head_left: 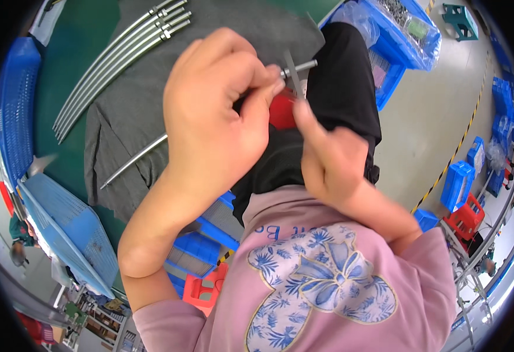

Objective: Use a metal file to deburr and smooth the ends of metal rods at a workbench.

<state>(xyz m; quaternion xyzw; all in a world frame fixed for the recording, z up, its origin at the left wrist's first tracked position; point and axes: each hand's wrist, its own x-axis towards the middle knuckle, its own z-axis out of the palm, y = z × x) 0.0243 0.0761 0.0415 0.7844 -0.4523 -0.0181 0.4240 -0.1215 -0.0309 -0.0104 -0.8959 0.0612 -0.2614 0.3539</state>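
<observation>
My left hand (213, 105) is closed around a slim metal rod (135, 159), which slants across the grey cloth. Beyond my fingertips the rod's end shows a small collar or nut. Pinched in my right hand (334, 161) is a thin flat metal tool (294, 73), blurred by motion, so its exact kind is unclear. It crosses the rod near that end, and I cannot tell whether the two touch. Several similar metal rods (119, 61) lie side by side at the upper left, with nut-like fittings at their far ends.
The grey cloth (113, 138) covers part of a green tabletop (83, 44). Blue perforated baskets (72, 226) stand along the left. Blue bins (406, 35) with small metal parts and plastic bags are at the upper right. A red stool (207, 287) stands below the table edge.
</observation>
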